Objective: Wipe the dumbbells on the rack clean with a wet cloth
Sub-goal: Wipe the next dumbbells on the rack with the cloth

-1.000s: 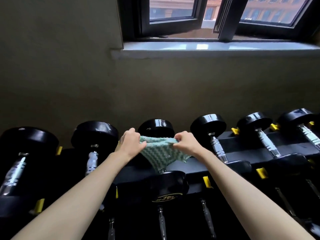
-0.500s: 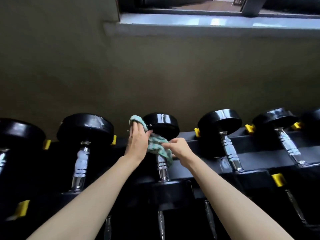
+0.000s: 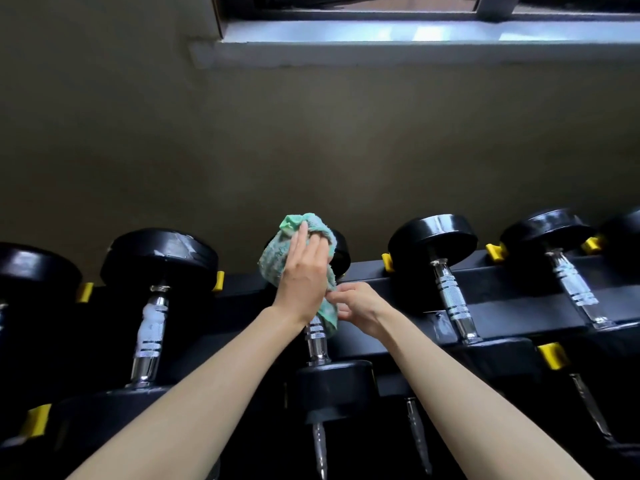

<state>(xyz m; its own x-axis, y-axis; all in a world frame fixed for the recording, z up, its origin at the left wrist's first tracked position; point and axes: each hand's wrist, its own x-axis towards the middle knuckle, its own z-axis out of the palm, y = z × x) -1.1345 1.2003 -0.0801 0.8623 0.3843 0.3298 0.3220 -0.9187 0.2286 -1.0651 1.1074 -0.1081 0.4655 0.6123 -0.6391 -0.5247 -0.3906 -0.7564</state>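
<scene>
A green wet cloth (image 3: 277,258) is draped over the far black head of the middle dumbbell (image 3: 317,341) on the black rack (image 3: 502,282). My left hand (image 3: 304,275) lies flat on the cloth with straight fingers and presses it against that head. My right hand (image 3: 360,308) pinches the cloth's lower end beside the chrome handle. The dumbbell's near head sits below my wrists, and most of its far head is hidden by the cloth.
More black dumbbells lie in the same row: one to the left (image 3: 159,258) with white residue on its handle, one to the right (image 3: 433,237), others beyond. Yellow stoppers (image 3: 552,355) mark the rack. A lower row of dumbbells, a wall and a window sill (image 3: 415,46) are in view.
The cloth was stretched between both hands; now my left hand has carried it up over the dumbbell's far head, and my right hand has slid down to the cloth's lower end.
</scene>
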